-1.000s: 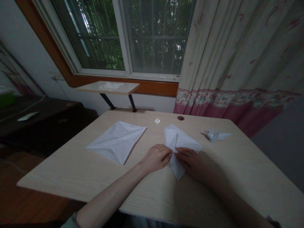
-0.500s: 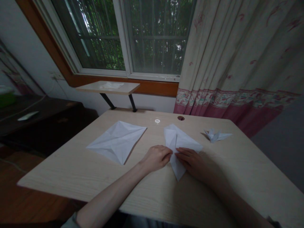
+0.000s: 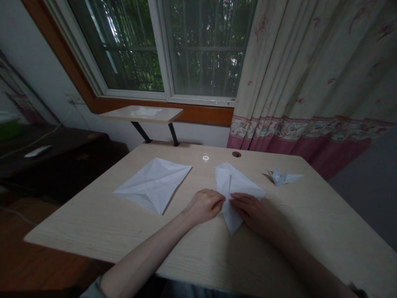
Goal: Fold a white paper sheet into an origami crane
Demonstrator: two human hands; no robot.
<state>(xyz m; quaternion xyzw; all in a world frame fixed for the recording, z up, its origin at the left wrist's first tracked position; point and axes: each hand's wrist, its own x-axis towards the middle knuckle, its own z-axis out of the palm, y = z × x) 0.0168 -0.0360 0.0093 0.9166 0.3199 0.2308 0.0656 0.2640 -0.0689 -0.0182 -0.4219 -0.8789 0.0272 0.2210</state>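
A partly folded sheet of white paper (image 3: 243,182) lies on the table in front of me, one flap turned in along its left side. My left hand (image 3: 207,205) is closed at the sheet's left edge, its fingers curled and pinching the folded paper. Stretched across the right part of the same sheet is my right hand (image 3: 249,209), fingers lying flat and pressing on it. The fingertips of both hands almost meet, and the paper beneath them is hidden.
To the left, a creased white paper square (image 3: 156,184) lies spread on the wooden table (image 3: 108,223). A folded paper crane (image 3: 281,177) sits at the right. Behind stands a small raised shelf (image 3: 120,115) bearing a white paper. A round hole (image 3: 236,154) is near the back edge.
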